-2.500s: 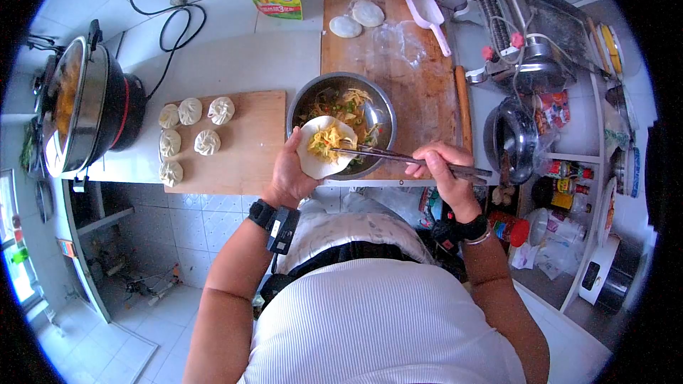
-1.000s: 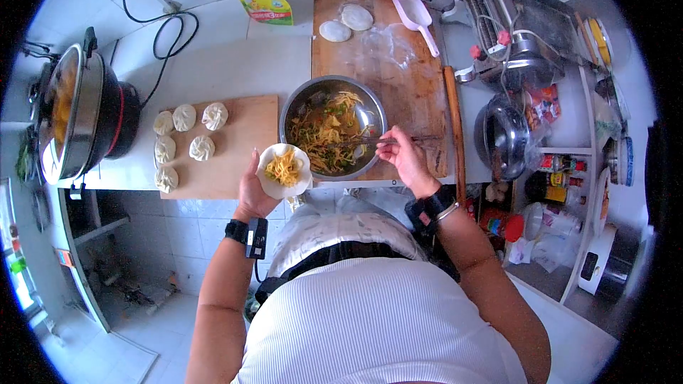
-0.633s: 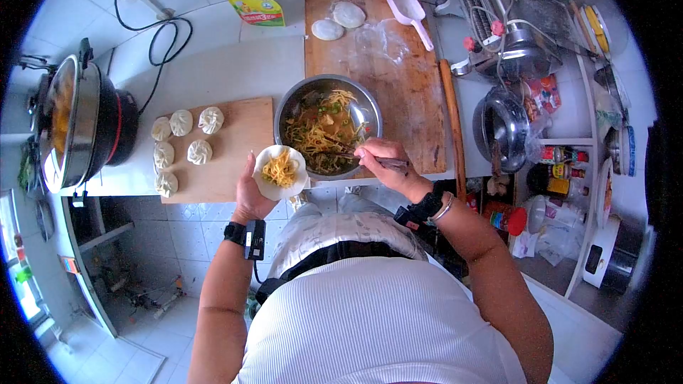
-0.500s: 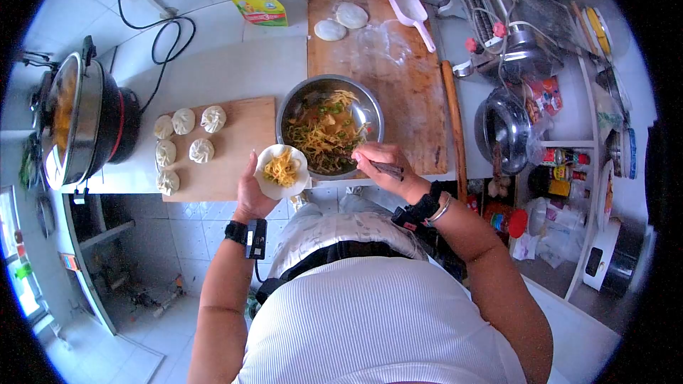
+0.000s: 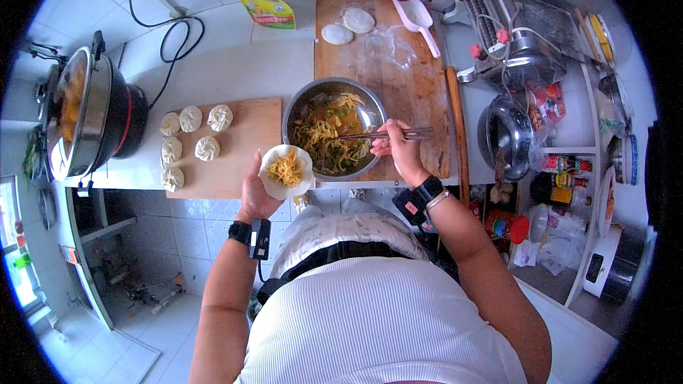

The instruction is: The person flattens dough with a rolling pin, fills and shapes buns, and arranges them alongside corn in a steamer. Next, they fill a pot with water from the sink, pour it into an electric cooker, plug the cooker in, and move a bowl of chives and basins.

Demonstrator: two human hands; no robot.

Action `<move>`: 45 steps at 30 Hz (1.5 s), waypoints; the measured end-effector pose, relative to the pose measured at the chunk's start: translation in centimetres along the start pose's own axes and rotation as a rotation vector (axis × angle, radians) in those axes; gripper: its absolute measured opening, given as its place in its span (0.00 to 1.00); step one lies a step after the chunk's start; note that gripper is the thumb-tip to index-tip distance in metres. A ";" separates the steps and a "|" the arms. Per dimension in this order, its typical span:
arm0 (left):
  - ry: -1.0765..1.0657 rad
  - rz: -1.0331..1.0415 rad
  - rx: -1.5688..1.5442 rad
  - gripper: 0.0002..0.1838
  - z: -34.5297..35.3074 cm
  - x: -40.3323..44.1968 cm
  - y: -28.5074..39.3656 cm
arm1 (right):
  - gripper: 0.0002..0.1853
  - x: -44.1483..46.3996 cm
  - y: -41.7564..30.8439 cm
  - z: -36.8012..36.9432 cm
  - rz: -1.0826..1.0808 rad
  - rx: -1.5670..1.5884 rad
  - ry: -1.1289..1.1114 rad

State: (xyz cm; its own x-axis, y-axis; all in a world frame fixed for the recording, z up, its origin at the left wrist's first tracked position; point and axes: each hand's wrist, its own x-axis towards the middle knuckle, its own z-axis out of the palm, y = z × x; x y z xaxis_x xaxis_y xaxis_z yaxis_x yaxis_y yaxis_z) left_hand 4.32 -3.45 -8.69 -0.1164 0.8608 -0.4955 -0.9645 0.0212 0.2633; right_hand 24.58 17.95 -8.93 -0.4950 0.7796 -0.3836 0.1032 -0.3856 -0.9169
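My left hand (image 5: pixel 259 190) holds a round dough wrapper (image 5: pixel 269 181) with a heap of shredded yellow filling (image 5: pixel 287 169) in its middle. Brown chopsticks (image 5: pixel 413 134) are gripped in my right hand (image 5: pixel 398 153) over the right rim of a steel bowl (image 5: pixel 376 108). Their tips reach into the noodle-like filling (image 5: pixel 334 135) with green bits inside the bowl. To the left, several pleated buns (image 5: pixel 206 148) sit on a wooden board (image 5: pixel 245 142). Two flat dough rounds (image 5: pixel 358 20) lie on the floured larger board (image 5: pixel 420 64) behind the bowl.
A white scoop (image 5: pixel 415 18) and a rolling pin (image 5: pixel 457 128) are on the right. Beyond them stand a dough-rolling machine (image 5: pixel 523 53) and a dark metal basin (image 5: pixel 506 135). At far left is an electric pot (image 5: pixel 107 114); a yellow pouch (image 5: pixel 267 8) stands at the back.
My right hand has turned and moved up and slightly right, so the chopsticks now lie nearly level across the bowl. My left hand still holds the filled wrapper, nearly in place.
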 end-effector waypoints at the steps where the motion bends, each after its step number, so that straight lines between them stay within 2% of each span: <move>1: -0.001 0.006 -0.014 0.34 0.1 -0.1 0.0 | 0.17 0.1 0.2 -0.3 0.028 0.030 0.005; 4: -0.013 0.015 -0.027 0.34 0.3 -0.3 0.2 | 0.17 0.0 0.7 -1.3 0.100 0.143 0.036; 8: -0.017 0.031 -0.012 0.35 0.9 -0.4 0.3 | 0.18 -0.3 0.4 -2.2 0.077 0.214 0.074; 14: -0.082 -0.038 -0.016 0.36 3.3 0.3 0.5 | 0.18 -1.9 -3.8 -2.6 0.002 0.191 0.084; 16: -0.110 -0.049 -0.051 0.36 3.7 1.1 0.3 | 0.18 -2.8 -5.5 -2.2 -0.024 0.227 0.022; 22: -0.140 -0.035 -0.097 0.36 5.6 3.5 -0.8 | 0.20 -6.3 -8.1 0.4 -0.178 -0.041 -0.174; 24: -0.176 -0.025 -0.097 0.34 6.0 3.9 -1.1 | 0.19 -6.5 -7.6 0.6 -0.347 -0.229 -0.332; 25: -0.176 -0.026 -0.096 0.34 6.2 3.9 -1.1 | 0.17 -6.5 -7.7 0.5 -0.346 -0.253 -0.358; 36: -0.152 0.011 -0.133 0.32 6.4 4.0 -1.1 | 0.13 -8.0 -10.5 0.4 -0.464 -0.396 -0.287; 38: -0.141 0.013 -0.139 0.31 6.8 3.8 -1.1 | 0.13 -7.5 -9.2 0.7 -0.563 -0.464 -0.342; 42: -0.098 0.012 -0.143 0.30 6.7 3.5 -1.1 | 0.13 -7.3 -8.7 0.8 -0.489 -0.375 -0.354; 45: -0.085 0.026 -0.095 0.28 6.5 3.4 -1.1 | 0.13 -7.2 -9.5 0.3 -0.513 -0.384 -0.352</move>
State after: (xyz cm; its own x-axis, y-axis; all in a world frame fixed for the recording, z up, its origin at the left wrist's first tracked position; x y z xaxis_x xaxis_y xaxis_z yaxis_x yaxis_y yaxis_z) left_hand 6.54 2.76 -5.24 -0.1248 0.9004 -0.4167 -0.9801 -0.0465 0.1930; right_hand 26.92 15.84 2.59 -0.8036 0.5860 0.1037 0.0473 0.2366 -0.9705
